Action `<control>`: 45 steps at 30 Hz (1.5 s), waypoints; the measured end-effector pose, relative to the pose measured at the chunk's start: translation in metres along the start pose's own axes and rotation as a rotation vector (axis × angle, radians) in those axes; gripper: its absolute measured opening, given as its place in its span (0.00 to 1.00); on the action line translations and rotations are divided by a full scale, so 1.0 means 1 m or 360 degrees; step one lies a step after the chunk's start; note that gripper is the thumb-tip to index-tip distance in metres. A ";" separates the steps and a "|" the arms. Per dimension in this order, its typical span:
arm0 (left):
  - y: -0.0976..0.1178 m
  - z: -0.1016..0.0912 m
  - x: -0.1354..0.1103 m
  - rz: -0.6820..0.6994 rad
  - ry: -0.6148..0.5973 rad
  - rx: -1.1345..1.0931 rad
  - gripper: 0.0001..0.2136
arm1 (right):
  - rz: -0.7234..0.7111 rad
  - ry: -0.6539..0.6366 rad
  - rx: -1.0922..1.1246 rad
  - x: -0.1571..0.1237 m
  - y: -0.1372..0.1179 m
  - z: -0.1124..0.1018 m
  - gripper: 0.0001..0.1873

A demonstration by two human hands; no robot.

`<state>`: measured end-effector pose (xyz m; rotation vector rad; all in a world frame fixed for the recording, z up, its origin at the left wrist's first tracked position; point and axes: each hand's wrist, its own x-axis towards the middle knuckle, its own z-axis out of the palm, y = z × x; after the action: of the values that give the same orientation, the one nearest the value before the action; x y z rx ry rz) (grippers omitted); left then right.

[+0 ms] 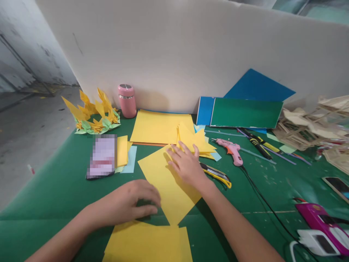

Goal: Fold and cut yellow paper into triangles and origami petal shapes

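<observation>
A square sheet of yellow paper [166, 182] lies turned cornerwise on the green table in front of me. My right hand [188, 160] is over its far part with the fingers spread, close to a pile of folded yellow paper pieces [195, 140]. My left hand [133, 200] hovers at the sheet's left edge, fingers curved and thumb apart, with nothing between them. Nearest to me lie more yellow sheets [149, 243], partly below my left hand. A yellow-and-black utility knife [216, 174] rests just right of my right hand.
Behind stands a yellow paper stack [158, 127]. To the left are a paper-flower crown [95, 112], a pink flask [127, 102] and a phone [103, 156]. To the right are a corded pink glue gun [231, 151], a green board [247, 112], wooden frames [297, 127] and a magenta power strip [313, 214].
</observation>
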<state>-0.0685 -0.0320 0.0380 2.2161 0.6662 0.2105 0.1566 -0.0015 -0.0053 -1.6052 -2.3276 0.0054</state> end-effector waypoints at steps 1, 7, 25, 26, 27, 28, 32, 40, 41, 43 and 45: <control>-0.004 0.003 0.001 -0.0023 0.0146 0.0128 0.07 | -0.0031 -0.0056 0.0022 -0.001 -0.004 0.002 0.20; -0.029 0.019 0.005 -0.0256 0.0387 0.0684 0.21 | -0.0073 -0.0176 0.0122 -0.003 -0.011 0.008 0.23; -0.040 0.020 0.004 -0.0152 0.0229 0.0784 0.23 | 0.0420 0.0047 0.1404 -0.002 0.004 -0.003 0.36; -0.041 0.020 0.005 -0.0147 0.0228 0.0786 0.22 | 0.0494 0.0050 0.1505 -0.001 0.010 -0.002 0.40; -0.041 0.020 0.006 -0.0138 0.0224 0.0787 0.22 | 0.0532 0.0041 0.1567 0.000 0.016 0.001 0.41; -0.042 0.020 0.007 -0.0125 0.0218 0.0789 0.21 | 0.0546 0.0034 0.1603 0.000 0.020 0.003 0.41; -0.041 0.020 0.011 -0.0113 0.0265 0.0811 0.19 | 0.0504 0.0203 0.1456 0.000 0.024 0.012 0.30; -0.029 0.018 0.014 -0.0086 0.0303 0.0780 0.09 | 0.0320 0.0553 0.1084 -0.004 0.013 0.009 0.11; -0.028 0.018 0.014 -0.0090 0.0318 0.0777 0.08 | 0.0202 0.0565 0.1012 -0.005 0.011 0.008 0.12; -0.029 0.018 0.013 -0.0100 0.0342 0.0784 0.08 | -0.0095 0.0561 0.0834 -0.008 0.008 0.006 0.14; -0.031 0.019 0.013 -0.0109 0.0353 0.0809 0.08 | -0.0370 0.0509 0.0680 -0.011 0.005 0.006 0.18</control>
<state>-0.0630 -0.0204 0.0014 2.6713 1.0036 0.2792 0.1633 -0.0085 -0.0143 -1.0422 -2.0730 0.1688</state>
